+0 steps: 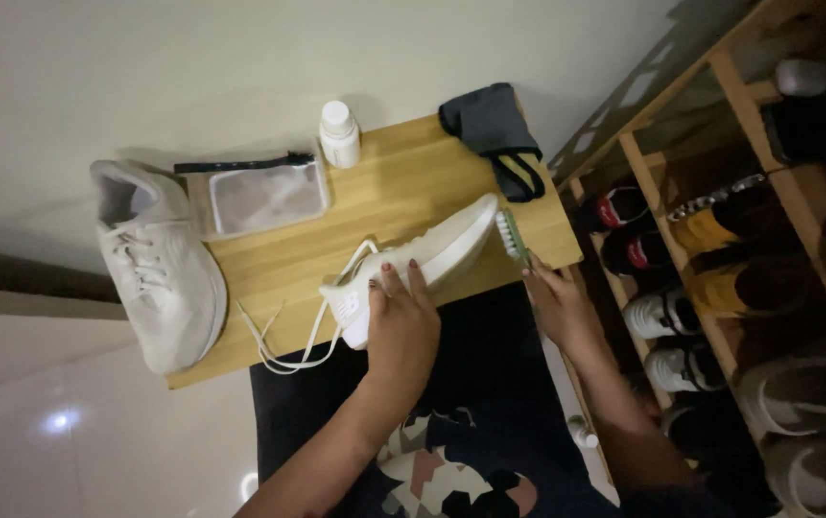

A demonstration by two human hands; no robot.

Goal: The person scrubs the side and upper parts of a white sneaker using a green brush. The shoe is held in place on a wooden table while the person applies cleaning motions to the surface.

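Note:
My left hand [400,321] grips a white sneaker [437,251] by its side, holding it tilted over the near edge of a small wooden table [403,187], with its loose laces [283,336] hanging down. My right hand [557,305] holds a small green-handled brush [512,236] whose bristles press against the sneaker's toe end. A second white sneaker [159,269] lies on the table's left end, partly overhanging it.
On the table stand a white bottle [339,132], a clear zip pouch [261,195] and a folded dark cloth [497,129]. A wooden shoe rack [730,240] filled with several pairs stands to the right. A small bottle [582,432] lies on the floor by my leg.

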